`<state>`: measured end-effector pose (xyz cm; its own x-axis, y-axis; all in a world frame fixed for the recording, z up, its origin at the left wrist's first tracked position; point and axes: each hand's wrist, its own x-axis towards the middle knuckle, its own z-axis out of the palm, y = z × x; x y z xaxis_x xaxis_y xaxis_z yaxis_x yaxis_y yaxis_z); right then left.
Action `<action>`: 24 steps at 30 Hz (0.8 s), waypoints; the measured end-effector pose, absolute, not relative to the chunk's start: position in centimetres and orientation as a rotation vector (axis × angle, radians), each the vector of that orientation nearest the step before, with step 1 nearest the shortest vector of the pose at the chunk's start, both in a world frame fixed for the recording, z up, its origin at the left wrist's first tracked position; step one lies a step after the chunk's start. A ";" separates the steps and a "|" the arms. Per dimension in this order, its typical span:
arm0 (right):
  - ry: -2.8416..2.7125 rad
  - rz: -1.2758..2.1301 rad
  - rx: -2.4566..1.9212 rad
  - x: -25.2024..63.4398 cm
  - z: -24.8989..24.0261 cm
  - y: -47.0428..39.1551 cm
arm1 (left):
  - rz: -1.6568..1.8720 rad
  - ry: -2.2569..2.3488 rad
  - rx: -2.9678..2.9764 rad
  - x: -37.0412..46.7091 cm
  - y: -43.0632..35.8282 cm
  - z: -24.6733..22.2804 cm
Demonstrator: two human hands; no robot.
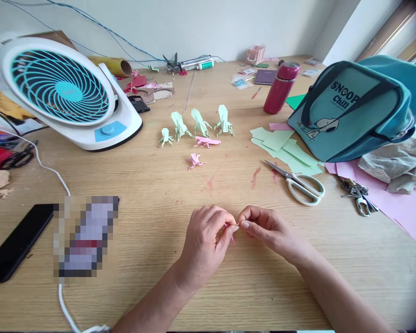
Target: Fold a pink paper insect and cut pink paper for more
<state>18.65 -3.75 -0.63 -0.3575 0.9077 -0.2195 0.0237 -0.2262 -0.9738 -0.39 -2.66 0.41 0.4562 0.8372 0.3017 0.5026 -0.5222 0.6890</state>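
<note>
Both hands meet over the front middle of the wooden table. My left hand (pixel 207 236) is closed, its thumb and index finger pinching a small piece of pink paper (pixel 232 240). Most of that paper is hidden by the fingers. My right hand (pixel 265 230) is closed too, pinching the paper's thin tip right beside the left fingertips. Beyond the hands stands a small pink folded paper figure (pixel 195 161), with a longer pink one (pixel 207 142) behind it. Several pale green folded figures (pixel 199 122) form a row farther back.
White-handled scissors (pixel 305 187) lie right of the hands, near green paper pieces (pixel 284 147), keys (pixel 358 194) and a teal bag (pixel 350 111). A red bottle (pixel 281 89) stands behind. At left are a fan (pixel 107 132), a black phone (pixel 19 243) and a white cable (pixel 65 307).
</note>
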 end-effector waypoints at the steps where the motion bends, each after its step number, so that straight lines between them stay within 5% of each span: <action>1: -1.353 1.676 -1.129 18.5 -0.5 -3.9 | 0.904 1.117 2.147 -0.4 -2.6 0.4; 13: -1.783 0.923 -1.347 15.0 -1.0 -5.8 | 1.067 1.159 1.926 0.0 -2.8 0.2; 24: -1.591 1.275 -1.254 15.4 -0.4 -5.4 | 0.991 1.046 1.717 -0.5 -2.2 0.4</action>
<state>15.39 -5.35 -0.43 -0.2572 0.9659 -0.0312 0.2411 0.0329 -0.9699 -0.53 -2.23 0.42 0.3299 0.9259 0.1840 0.2333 -0.2688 0.9345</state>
